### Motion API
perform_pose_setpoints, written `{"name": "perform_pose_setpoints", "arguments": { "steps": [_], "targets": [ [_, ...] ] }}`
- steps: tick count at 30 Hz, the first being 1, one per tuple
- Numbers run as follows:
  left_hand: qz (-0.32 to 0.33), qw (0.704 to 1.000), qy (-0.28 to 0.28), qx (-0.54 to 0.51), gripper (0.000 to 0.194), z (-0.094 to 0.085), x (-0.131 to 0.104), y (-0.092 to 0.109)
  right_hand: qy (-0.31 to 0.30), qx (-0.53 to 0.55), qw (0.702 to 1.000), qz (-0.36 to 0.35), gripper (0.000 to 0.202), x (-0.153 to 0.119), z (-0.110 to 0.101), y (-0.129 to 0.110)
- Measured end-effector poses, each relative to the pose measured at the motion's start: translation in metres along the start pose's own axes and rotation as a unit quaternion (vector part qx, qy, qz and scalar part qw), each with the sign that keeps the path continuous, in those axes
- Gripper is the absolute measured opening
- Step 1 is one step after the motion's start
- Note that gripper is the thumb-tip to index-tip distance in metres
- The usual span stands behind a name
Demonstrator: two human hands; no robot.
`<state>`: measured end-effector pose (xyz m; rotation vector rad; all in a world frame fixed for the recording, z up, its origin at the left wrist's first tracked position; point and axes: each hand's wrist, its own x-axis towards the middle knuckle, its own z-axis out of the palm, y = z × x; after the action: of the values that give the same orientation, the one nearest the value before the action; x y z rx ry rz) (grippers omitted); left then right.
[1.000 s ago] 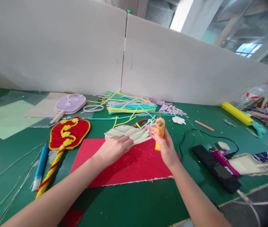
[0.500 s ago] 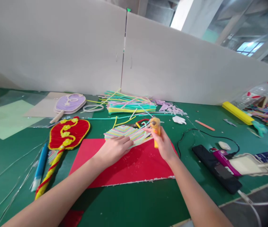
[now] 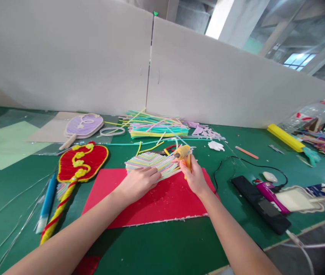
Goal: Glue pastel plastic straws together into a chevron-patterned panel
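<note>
My right hand (image 3: 196, 176) grips a yellow hot glue gun (image 3: 182, 153), whose nozzle points to the left. Below and left of it lies a striped panel of pastel pipe cleaners (image 3: 141, 162) laid side by side, with loose ends on its right. My left hand (image 3: 141, 182), fingers bent and pressed together, holds the panel's near edge; the fingertips are partly hidden. Under both hands is a red sheet (image 3: 151, 208) with a ragged white front edge. Red-handled pliers or scissors (image 3: 170, 148) lie partly hidden just behind the panel.
A red and yellow fan (image 3: 83, 163) and a blue tube (image 3: 47, 202) lie left. Behind are a purple fan (image 3: 83, 125) and a pipe-cleaner pile (image 3: 158, 125). To the right are a black phone (image 3: 258, 204), a black cord (image 3: 251, 159) and a yellow bundle (image 3: 285, 137).
The glue gun has tipped over to the left, its nozzle turning from facing me towards the panel. My right hand has turned with it. My left hand has stayed in place.
</note>
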<state>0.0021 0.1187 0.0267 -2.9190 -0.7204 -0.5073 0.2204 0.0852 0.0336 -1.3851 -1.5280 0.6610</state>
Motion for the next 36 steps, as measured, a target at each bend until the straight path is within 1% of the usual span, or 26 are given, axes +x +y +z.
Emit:
{"name": "perform_pose_setpoints", "arguments": {
  "steps": [3, 6, 8, 11, 14, 16, 19, 22, 25, 29, 32, 36],
  "targets": [
    [-0.017, 1.0, 0.007, 0.005, 0.023, -0.002, 0.0, 0.001, 0.064, -0.012, 0.998, -0.013, 0.032, -0.009, -0.003, -0.007],
    [-0.034, 0.999, 0.019, 0.003, 0.024, -0.005, 0.0, 0.001, 0.124, -0.073, 0.989, 0.023, 0.031, -0.023, -0.004, -0.019],
    [-0.044, 0.999, 0.031, 0.005, 0.024, -0.005, -0.001, 0.002, 0.139, -0.116, 0.982, 0.054, 0.029, -0.033, -0.004, -0.028],
    [-0.054, 0.996, 0.065, 0.011, 0.025, -0.004, -0.001, 0.002, 0.141, -0.162, 0.972, 0.091, 0.029, -0.044, -0.002, -0.031],
    [-0.059, 0.993, 0.101, 0.008, 0.025, -0.003, -0.001, 0.001, 0.118, -0.189, 0.967, 0.122, 0.029, -0.049, 0.0, -0.022],
    [-0.059, 0.992, 0.114, 0.0, 0.025, -0.003, -0.002, 0.001, 0.108, -0.191, 0.968, 0.125, 0.031, -0.051, 0.0, -0.014],
    [-0.055, 0.99, 0.125, -0.027, 0.024, -0.001, -0.003, -0.001, 0.136, -0.165, 0.969, 0.124, 0.036, -0.052, -0.002, -0.005],
    [-0.059, 0.988, 0.128, -0.056, 0.023, 0.0, -0.004, -0.001, 0.161, -0.135, 0.968, 0.135, 0.038, -0.052, -0.006, -0.004],
    [-0.068, 0.987, 0.125, -0.074, 0.023, 0.0, -0.005, -0.001, 0.176, -0.133, 0.967, 0.126, 0.038, -0.053, -0.008, -0.008],
    [-0.071, 0.985, 0.135, -0.081, 0.022, -0.001, -0.004, -0.001, 0.208, -0.17, 0.959, 0.088, 0.036, -0.057, -0.005, -0.005],
    [-0.073, 0.983, 0.151, -0.07, 0.021, -0.001, -0.003, -0.001, 0.2, -0.227, 0.95, 0.072, 0.034, -0.061, -0.004, 0.005],
    [-0.07, 0.984, 0.153, -0.061, 0.021, 0.001, -0.003, -0.001, 0.186, -0.269, 0.941, 0.081, 0.032, -0.06, -0.004, 0.015]
  ]
}}
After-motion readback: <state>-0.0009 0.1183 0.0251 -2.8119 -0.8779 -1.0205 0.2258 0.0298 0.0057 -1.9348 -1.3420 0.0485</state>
